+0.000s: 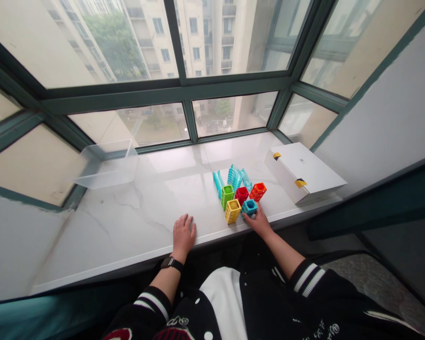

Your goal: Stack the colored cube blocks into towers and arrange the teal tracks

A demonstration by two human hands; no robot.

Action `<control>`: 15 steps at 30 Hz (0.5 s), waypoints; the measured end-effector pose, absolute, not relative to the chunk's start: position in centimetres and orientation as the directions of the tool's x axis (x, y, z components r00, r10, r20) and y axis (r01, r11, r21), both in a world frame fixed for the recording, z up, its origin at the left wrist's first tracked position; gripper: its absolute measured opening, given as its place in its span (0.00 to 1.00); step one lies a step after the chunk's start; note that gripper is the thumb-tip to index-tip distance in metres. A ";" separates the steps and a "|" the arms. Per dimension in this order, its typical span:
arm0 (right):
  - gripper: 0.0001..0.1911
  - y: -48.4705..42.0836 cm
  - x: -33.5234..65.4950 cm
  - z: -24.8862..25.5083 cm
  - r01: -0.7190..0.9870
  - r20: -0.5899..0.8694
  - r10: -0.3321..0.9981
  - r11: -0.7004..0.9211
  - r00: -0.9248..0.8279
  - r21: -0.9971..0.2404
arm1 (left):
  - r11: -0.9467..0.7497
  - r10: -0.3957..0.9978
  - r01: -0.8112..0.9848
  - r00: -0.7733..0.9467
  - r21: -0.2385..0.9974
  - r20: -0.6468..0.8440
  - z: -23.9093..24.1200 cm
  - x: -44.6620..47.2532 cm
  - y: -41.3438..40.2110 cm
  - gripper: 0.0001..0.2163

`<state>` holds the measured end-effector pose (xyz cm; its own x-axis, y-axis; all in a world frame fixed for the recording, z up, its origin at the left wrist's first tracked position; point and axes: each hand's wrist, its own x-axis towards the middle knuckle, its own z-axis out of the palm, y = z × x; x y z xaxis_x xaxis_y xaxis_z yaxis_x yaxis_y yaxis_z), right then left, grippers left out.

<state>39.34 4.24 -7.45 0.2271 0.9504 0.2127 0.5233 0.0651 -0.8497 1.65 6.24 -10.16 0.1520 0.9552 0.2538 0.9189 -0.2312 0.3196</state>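
Observation:
My right hand (259, 223) is closed around a blue hollow plastic block (249, 208) near the front edge of the sill. Just left of it stands a yellow block (233, 212), with a green block (227, 196) behind. A red block (241, 194) and an orange block (258, 191) sit behind the blue one. Clear turquoise ridged track pieces (235, 175) lie beyond the blocks. My left hand (184, 232) rests flat on the sill near its front edge, fingers stretched out, apart from the blocks.
A clear plastic bin (108, 172) stands at the far left of the white marble-patterned sill (138, 212). On the right lies a white box (304, 172) with yellow-and-black tabs. Green-framed windows (194, 115) border the back.

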 end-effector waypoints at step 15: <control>0.33 4.4 39.9 -6.7 0.504 0.187 0.963 0.066 0.192 -0.861 | -0.228 0.957 0.914 0.147 0.336 0.250 -10.3 1.6 6.2 0.19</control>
